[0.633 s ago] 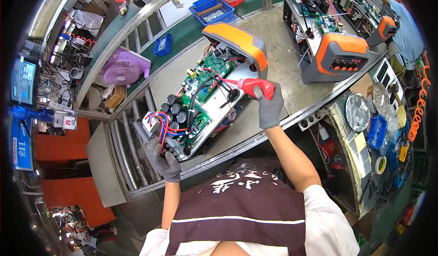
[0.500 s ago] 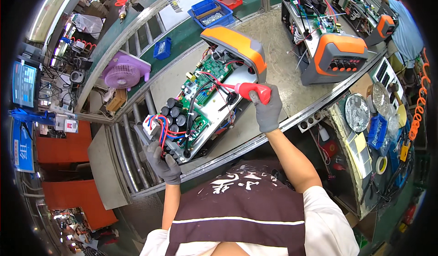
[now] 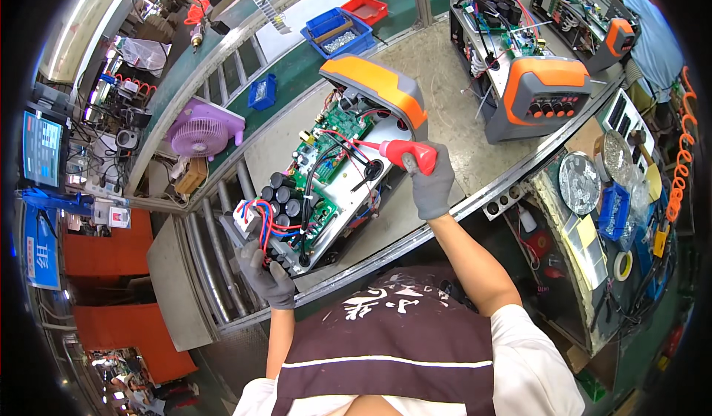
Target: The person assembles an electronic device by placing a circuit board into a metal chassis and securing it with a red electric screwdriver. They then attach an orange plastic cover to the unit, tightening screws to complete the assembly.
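Note:
My right hand (image 3: 432, 186), in a grey glove, is closed around a red squeeze bottle (image 3: 412, 154). The bottle's thin nozzle points left over the opened electrical unit, above its green circuit board (image 3: 343, 122) and metal plate (image 3: 377, 154). The unit lies slanted on the bench, its orange-and-grey end panel (image 3: 382, 86) at the far end. Black capacitors (image 3: 285, 196) and a white block with red and blue wires (image 3: 247, 216) sit at its near-left end. There my gloved left hand (image 3: 268, 279) rests against the unit's end, fingers apart, fingertips partly hidden.
A second open unit (image 3: 538, 97) stands on the bench to the right, with another beyond it beside a person in blue (image 3: 653, 45). Blue bins (image 3: 341, 34) and a purple fan (image 3: 202, 130) are across the bench. Rollers (image 3: 211, 260) run at left; a cluttered side table (image 3: 586, 230) is at right.
The view has shifted slightly. The bottle in my right hand has tilted a little and its nozzle has moved left over the board. My left hand stays at the unit's near end.

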A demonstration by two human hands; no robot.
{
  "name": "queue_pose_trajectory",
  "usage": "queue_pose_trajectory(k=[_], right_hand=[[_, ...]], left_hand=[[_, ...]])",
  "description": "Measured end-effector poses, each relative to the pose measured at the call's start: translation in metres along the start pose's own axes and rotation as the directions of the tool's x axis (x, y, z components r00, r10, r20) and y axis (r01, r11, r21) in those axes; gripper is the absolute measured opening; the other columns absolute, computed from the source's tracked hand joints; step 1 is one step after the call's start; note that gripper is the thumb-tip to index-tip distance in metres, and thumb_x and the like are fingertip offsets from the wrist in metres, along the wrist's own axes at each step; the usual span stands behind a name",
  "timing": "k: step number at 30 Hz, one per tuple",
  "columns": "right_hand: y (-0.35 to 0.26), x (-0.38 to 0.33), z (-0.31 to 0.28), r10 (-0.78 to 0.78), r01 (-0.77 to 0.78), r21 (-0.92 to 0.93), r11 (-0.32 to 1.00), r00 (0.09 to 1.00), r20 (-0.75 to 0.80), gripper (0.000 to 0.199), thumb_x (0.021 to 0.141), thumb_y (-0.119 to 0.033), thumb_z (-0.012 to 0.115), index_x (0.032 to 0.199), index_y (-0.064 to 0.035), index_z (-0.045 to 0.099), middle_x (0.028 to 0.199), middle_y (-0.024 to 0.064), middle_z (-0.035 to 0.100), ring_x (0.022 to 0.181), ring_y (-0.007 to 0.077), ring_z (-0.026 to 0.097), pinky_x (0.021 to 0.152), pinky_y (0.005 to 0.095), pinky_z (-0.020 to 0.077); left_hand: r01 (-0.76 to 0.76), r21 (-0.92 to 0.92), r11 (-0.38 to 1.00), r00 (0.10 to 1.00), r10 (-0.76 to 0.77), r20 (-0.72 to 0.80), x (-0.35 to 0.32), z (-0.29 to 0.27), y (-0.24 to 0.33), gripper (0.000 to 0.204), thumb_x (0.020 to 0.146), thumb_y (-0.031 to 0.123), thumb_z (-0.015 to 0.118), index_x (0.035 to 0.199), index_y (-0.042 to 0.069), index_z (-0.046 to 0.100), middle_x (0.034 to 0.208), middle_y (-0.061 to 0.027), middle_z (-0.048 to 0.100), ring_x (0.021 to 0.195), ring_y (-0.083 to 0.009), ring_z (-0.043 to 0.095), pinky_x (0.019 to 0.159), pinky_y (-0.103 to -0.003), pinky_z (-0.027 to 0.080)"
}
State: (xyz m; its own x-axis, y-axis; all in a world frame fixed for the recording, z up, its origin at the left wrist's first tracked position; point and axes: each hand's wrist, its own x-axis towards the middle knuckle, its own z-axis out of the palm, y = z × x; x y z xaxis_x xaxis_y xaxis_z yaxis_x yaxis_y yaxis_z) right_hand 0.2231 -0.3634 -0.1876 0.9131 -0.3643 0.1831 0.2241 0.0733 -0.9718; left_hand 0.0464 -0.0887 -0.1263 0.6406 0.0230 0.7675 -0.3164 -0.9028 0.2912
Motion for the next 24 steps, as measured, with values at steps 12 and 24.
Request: queue_pose_trajectory(k=[12,24], right_hand=[[-0.006,-0.002,0.001,-0.033,0.033,-0.044,0.998,0.999,-0.005,0.030,0.078,-0.015,0.080,0.099,-0.0056,0.060,0.088,0.0075,0.066,0.078,0.0158,0.061,0.074,0.0304,0.0507],[-0.005,0.011,0.000,-0.022,0.026,0.035,0.999,0.993,-0.114,0.031,0.079,-0.011,0.079,0.102,-0.0044,0.059,0.088,0.0036,0.063,0.075,0.0112,0.058,0.069,0.0265,0.0493]], left_hand=[[0.010,0.085,0.996,0.999,-0.007,-0.035,-0.005,0.002,-0.002,0.032,0.089,0.011,0.049,0.120,0.004,0.048,0.120,-0.0183,0.056,0.112,-0.0337,0.053,0.109,-0.052,0.027],[0.017,0.075,0.997,0.999,-0.013,-0.046,-0.006,0.001,-0.005,0.032,0.092,0.024,0.051,0.117,0.004,0.048,0.116,-0.0193,0.058,0.109,-0.0373,0.054,0.103,-0.053,0.034]])
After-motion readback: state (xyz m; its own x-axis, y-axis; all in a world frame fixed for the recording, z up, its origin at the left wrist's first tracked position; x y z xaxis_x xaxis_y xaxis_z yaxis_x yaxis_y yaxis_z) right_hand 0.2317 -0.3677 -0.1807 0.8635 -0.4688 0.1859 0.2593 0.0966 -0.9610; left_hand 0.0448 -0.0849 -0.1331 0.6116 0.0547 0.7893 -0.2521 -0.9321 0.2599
